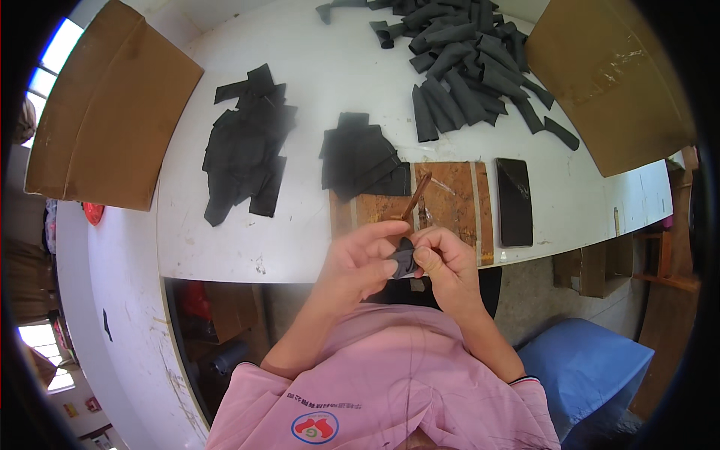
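Observation:
Close to my body at the table's front edge, my left hand [358, 268] and my right hand [451, 271] pinch a small dark grey piece of fabric [405, 262] between them. The piece looks folded or curled, and fingers cover part of it. Just beyond my left fingertips, a thin brown stick [420, 192] lies slanted over a brown stained board [457, 196]; whether a finger touches its near end I cannot tell. A pile of flat dark fabric pieces [361, 159] overlaps the board's far left corner.
Another pile of flat dark pieces [247, 146] lies at left. Many rolled dark tubes [465, 71] are heaped at the far right. Cardboard boxes [112, 105] [611, 82] flank the white table [300, 247]. A black phone [514, 201] lies right of the board. A blue bag [589, 364] stands lower right.

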`<action>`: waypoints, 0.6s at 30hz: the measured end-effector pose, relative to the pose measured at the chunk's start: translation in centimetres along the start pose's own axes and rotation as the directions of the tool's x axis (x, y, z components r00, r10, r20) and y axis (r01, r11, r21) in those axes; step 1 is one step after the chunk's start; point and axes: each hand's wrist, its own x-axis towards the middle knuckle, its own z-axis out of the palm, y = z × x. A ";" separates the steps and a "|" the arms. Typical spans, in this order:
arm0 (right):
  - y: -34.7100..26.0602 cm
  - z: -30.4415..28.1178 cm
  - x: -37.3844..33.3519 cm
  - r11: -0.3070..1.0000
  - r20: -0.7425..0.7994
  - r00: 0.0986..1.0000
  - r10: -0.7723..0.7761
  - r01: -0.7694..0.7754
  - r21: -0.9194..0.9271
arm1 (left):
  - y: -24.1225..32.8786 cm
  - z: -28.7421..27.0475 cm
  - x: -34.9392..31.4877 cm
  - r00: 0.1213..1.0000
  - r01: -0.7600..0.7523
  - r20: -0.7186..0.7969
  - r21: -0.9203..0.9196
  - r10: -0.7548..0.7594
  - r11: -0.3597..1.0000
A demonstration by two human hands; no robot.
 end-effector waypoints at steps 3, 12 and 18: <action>-0.7 0.0 0.7 0.859 0.016 0.922 -0.387 0.367 -0.357 | -0.6 2.2 0.0 0.941 -0.100 -0.247 0.449 0.231 0.888; -1.6 0.6 0.3 0.743 0.124 0.879 -0.461 0.459 -0.486 | -1.6 2.8 -0.7 0.843 -0.201 -0.340 0.517 0.416 0.832; 0.1 -0.2 0.7 0.900 0.070 0.954 -0.292 0.299 -0.317 | -1.2 0.7 -0.2 0.938 -0.194 -0.292 0.002 0.186 0.981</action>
